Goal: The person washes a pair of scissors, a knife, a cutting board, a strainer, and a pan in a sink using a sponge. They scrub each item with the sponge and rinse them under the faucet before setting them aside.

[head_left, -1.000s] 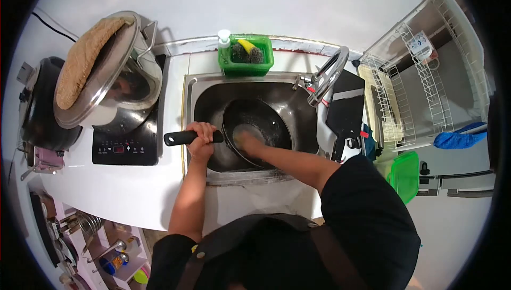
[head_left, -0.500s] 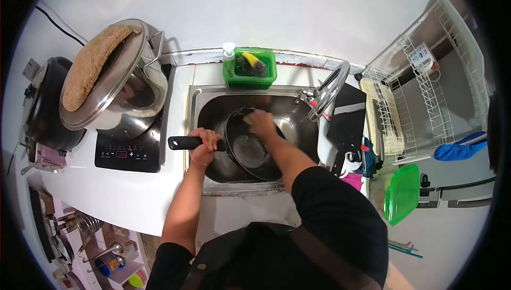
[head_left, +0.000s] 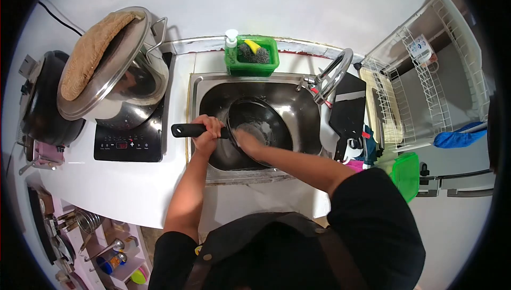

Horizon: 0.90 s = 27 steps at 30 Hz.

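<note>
A black frying pan (head_left: pixel 278 125) is tilted inside the metal sink (head_left: pixel 307 151), with whitish suds on its inner surface. Its handle (head_left: pixel 186 130) sticks out over the sink's left edge. Wrapped round that handle near the pan is my left hand (head_left: pixel 208 133). My right hand (head_left: pixel 247 143) is down in the pan, pressed against the inner left side with fingers bent; whatever lies under them is hidden. Behind the sink stands a green container (head_left: pixel 253 70) with steel scourers (head_left: pixel 258 54), a yellow piece and a pump bottle (head_left: pixel 231 39).
The faucet (head_left: pixel 335 74) arches over the sink's back right corner. To the left, a large lidded pot (head_left: pixel 138 90) sits on an induction cooker (head_left: pixel 130 143), a brown mitt-like cloth (head_left: pixel 96 55) on its lid. A white wire rack (head_left: pixel 420 87) and green lid (head_left: pixel 405 175) are on the right.
My right hand has moved from the pan's far side to its near left side. The pan has shifted slightly right and tilts more. A yellowish bit seen at my right fingers is now hidden.
</note>
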Motion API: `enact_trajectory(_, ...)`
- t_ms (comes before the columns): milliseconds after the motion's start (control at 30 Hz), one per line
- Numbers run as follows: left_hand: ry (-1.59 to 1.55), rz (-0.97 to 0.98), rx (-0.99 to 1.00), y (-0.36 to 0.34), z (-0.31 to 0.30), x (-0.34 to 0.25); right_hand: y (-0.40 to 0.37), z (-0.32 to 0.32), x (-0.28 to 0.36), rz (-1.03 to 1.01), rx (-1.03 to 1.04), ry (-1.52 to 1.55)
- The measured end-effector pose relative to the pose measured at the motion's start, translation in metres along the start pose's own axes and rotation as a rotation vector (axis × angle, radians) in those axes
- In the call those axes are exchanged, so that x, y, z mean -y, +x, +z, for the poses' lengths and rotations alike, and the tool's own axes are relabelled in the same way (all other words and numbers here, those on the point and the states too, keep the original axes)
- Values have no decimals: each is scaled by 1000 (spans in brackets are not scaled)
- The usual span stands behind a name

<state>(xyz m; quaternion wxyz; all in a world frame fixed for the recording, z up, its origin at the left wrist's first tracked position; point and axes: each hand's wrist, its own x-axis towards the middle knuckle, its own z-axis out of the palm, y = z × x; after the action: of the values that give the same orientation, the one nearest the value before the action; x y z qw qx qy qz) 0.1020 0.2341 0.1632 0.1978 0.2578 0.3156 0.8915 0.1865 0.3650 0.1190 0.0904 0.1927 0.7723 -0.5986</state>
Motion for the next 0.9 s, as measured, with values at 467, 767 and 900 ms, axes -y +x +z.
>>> enact_trajectory(467,-50,-33,14,-7,-12,5,50,32,-40,-475,-378,194)
enact_trajectory(767,-3,-59,87,1,0,0,61,-79,-105,-299,-545,-947)
enact_trajectory(900,-7,-70,76,-1,-7,3,-7,-66,-79,262,404,-1283)
